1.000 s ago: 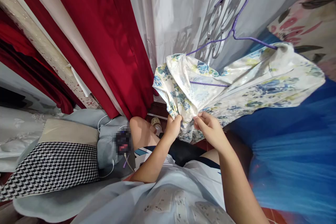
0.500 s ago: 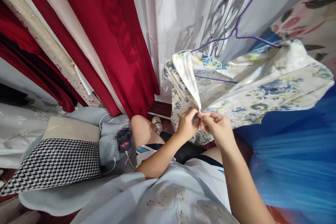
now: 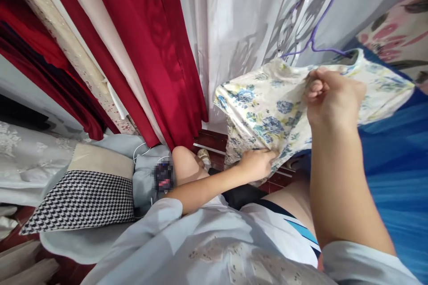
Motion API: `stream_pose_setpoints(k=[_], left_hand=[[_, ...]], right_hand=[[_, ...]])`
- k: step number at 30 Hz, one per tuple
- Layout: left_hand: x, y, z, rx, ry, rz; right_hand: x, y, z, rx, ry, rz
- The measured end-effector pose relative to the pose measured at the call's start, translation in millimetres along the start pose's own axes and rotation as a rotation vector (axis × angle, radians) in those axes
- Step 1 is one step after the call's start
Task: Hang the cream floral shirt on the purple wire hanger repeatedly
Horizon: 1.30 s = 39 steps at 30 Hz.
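I see the left hand low in the middle of the view, its fingers pinched on the lower edge of a floral garment. The right hand is raised higher and to the right, its fingers curled into a fist around the upper part of the same garment. The garment is cream with blue and yellow flowers and is stretched between the two hands, held in the air in front of the knees. It hangs on a purple hanger, whose wire shows above the cloth; how much of the hanger sits inside the cloth I cannot tell.

Behind the garment hangs a white curtain, and just left of it a red curtain. A blue cloth fills the right side. At lower left a cushion with a black-and-white pattern lies on a pale grey seat, with a white cable near it.
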State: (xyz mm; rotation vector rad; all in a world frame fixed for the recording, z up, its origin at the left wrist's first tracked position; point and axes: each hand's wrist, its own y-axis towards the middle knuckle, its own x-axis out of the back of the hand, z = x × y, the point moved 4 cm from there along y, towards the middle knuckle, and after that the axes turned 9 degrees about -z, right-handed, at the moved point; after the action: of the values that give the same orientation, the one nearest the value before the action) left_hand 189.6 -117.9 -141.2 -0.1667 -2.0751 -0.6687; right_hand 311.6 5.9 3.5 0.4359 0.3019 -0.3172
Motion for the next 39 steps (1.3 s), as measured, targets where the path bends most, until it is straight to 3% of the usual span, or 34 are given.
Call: stream_pose_setpoints(k=[3,7,10,13,16,17,19,23,27,30,34,36,39], left_hand=[[-9,0,-2,-0.063,0.047,0.034],[-16,2,-9,-0.229,0.15,0.092],[-6,11,-10,-0.296,0.148,0.089],[30,32,-3,-0.211,0.001,-0.044],[90,62,6,-0.105,-0.251,-0.411],[108,72,7,-0.108,-0.299,-0.506],[134,95,4,-0.181,-0.314,-0.549],[149,129,-10,-0.361,-0.272,-0.489],[160,137,-17,-0.352,-0.419,-0.646],[180,138,9,-0.236,-0.557,-0.866],[187,138,96,0.078,-0.743,-1.066],[166,132,143,0.361,-0.977,-1.074],[119,117,169,0.488,-1.102,-0.936]], right_hand=[[1,-1,2,0.054,-0.02,-0.017],[-1,-2,8,-0.042,-0.016,-0.032],[0,-10,13,-0.09,-0.041,-0.023],[8,-27,10,-0.122,-0.076,-0.01],[15,-43,9,-0.145,-0.105,0.006],[16,-46,11,-0.133,-0.112,0.011],[14,-51,17,-0.086,-0.126,0.031],[3,-47,21,0.014,-0.152,0.071],[3,-39,-5,0.098,-0.278,-0.035],[9,-45,-32,0.061,-0.344,-0.034],[17,-73,-47,-0.05,-0.307,0.041],[17,-90,-47,-0.109,-0.271,0.073],[17,-110,-48,-0.186,-0.219,0.112]])
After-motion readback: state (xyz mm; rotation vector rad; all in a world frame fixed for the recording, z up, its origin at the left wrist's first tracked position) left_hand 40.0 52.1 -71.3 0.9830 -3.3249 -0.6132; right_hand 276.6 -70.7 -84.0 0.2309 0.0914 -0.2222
